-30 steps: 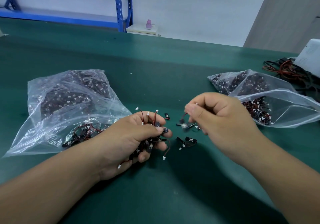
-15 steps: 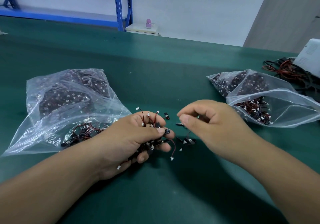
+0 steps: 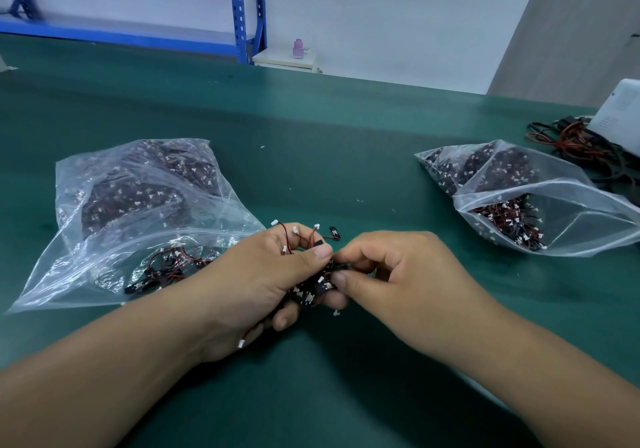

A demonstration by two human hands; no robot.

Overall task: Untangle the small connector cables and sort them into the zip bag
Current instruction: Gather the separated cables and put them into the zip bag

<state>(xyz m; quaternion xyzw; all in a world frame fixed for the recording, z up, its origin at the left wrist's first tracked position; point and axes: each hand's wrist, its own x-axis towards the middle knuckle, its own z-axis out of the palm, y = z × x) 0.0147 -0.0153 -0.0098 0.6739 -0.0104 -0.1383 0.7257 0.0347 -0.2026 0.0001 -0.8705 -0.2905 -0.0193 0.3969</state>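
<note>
My left hand (image 3: 263, 285) is curled around a tangle of small red-and-black connector cables (image 3: 309, 294), thumb pressed on top. My right hand (image 3: 412, 281) pinches into the tangle's right edge with thumb and forefinger. An open zip bag (image 3: 561, 205) of cables lies well off to my right on the green table (image 3: 329, 157), and a second zip bag (image 3: 138, 202) lies just beside my left hand.

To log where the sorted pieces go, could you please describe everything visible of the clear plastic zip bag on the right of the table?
The clear, crinkled plastic zip bag lies on its side on the green table mat, its zip mouth gaping open. Small red-and-black cables with white connectors fill its far end and spill toward the mouth. The left hand and right hand are both clear of it.
</note>
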